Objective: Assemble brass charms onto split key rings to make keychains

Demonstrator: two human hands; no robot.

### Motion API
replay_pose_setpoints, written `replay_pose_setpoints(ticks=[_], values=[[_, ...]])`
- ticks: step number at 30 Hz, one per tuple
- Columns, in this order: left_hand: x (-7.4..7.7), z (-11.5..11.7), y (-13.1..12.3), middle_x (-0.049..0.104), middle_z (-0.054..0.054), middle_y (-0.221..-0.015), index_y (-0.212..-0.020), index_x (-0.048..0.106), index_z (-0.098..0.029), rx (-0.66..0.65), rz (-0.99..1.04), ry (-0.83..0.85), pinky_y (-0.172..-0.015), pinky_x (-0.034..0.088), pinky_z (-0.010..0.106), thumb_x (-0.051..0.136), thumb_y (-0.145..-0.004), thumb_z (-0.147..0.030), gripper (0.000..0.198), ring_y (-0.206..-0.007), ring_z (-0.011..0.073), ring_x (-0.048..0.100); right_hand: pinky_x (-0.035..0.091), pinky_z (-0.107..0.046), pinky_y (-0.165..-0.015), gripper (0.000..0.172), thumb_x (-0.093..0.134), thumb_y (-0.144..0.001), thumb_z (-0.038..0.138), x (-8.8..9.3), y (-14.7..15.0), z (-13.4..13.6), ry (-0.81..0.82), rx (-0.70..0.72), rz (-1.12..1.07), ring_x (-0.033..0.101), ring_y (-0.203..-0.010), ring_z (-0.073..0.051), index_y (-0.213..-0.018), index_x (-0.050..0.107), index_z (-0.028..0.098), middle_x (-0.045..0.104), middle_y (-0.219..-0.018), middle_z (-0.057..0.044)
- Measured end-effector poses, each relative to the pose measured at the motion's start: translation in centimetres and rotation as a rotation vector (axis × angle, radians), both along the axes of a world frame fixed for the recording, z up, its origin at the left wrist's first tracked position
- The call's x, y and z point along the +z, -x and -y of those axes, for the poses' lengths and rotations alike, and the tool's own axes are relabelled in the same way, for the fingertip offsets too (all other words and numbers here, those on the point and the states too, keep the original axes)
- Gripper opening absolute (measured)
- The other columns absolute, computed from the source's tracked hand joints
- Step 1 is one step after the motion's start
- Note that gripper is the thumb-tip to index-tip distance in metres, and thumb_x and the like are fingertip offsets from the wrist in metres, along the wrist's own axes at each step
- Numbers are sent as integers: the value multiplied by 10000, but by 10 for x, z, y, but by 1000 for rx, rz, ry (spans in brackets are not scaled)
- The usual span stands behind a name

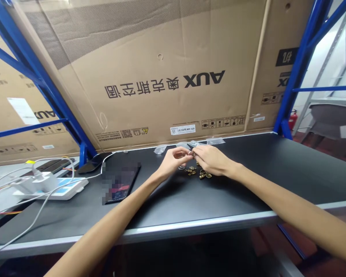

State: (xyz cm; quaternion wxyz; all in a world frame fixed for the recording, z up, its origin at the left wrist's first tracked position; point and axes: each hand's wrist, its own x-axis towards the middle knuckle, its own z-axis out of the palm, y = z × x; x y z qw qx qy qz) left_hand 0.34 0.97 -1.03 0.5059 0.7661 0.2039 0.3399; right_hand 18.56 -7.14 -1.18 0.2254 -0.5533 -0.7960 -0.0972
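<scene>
My left hand (174, 160) and my right hand (212, 159) meet above the black shelf top (233, 169), their fingertips together on a small brass metal piece (193, 154). Its exact shape is mostly hidden by my fingers. Just below my hands lies a loose group of small brass pieces (197, 172), close to my right hand's heel. A thin metal ring (181, 167) rests under my left fingers. Clear plastic wrappers (175, 147) lie along the back of the shelf behind my hands.
To the left are a dark tablet or phone with a pixelated screen (120, 183), another dark phone (90, 165), and a white power strip (50, 189) with white cables. Large AUX cardboard boxes (150, 88) stand behind blue rack uprights (296, 73).
</scene>
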Motion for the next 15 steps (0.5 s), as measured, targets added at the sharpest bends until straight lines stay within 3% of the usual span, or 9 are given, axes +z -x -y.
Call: replay_pose_setpoints(ticks=[2,5,15], values=[[0,1,0,631,-14,-604,-790,683,-143,-58,-28,40,-547,450,231,756,-752,-399,269,-518,104,567,484,-390,-832,172,521,-974,271,2,0,2,-7,2,43,623,-851,-193,-984,638,145,664,-951,-68],[-2,2,1,638,13,-594,-773,673,-131,-134,-64,116,-520,447,228,700,-802,-448,320,-519,126,617,404,-369,-811,208,448,-955,196,6,0,4,-18,16,82,581,-772,-200,-859,629,159,661,-846,-81],[-5,1,1,707,76,-716,-791,678,-113,-188,-55,228,-512,468,209,738,-774,-418,311,-683,197,724,361,-340,-782,231,446,-953,205,9,0,7,-13,50,120,557,-740,-186,-827,635,162,656,-828,-66]])
